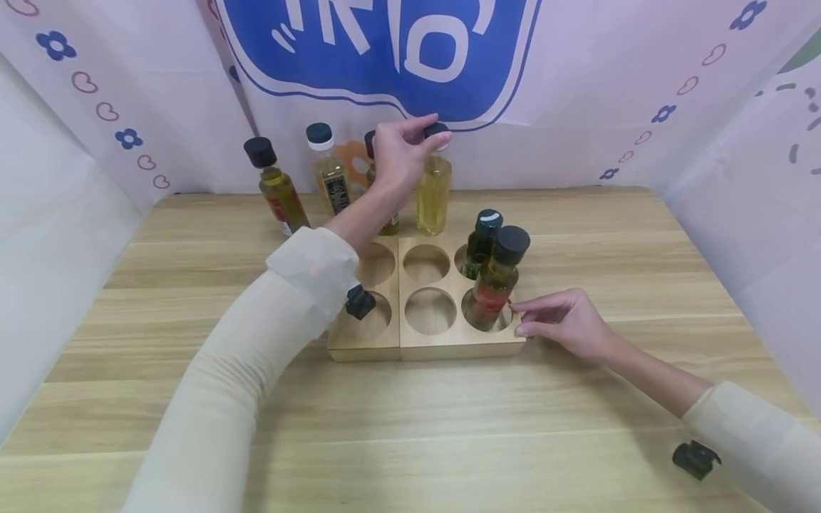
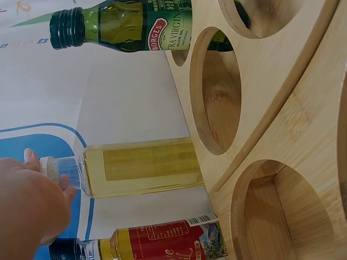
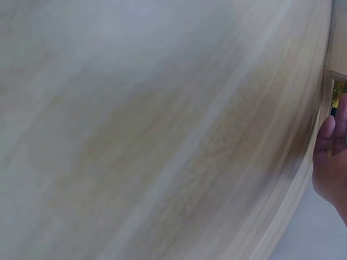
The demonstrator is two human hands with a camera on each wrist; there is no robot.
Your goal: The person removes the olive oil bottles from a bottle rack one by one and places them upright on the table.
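Observation:
In the head view my left hand [image 1: 400, 157] pinches the dark cap of a bottle of pale yellow oil [image 1: 433, 192] behind the wooden bottle rack [image 1: 462, 350]. The left wrist view shows the same oil bottle [image 2: 146, 168] at the rack's back edge, with my fingers at its neck. My right hand [image 1: 567, 322] grips the rack's right front corner between thumb and fingers. Next to it, a red-labelled olive oil bottle [image 1: 492, 288] stands in the front right hole. Behind that, a dark green olive oil bottle [image 1: 477, 246] occupies the back right hole.
Behind the rack stand a black-capped oil bottle [image 1: 282, 192], a green-capped one [image 1: 332, 174] and another bottle [image 1: 390, 224] partly hidden by my left hand. All are on a wood-grain table [image 1: 449, 442]. A printed cloth [image 1: 577, 142] hangs along its back edge.

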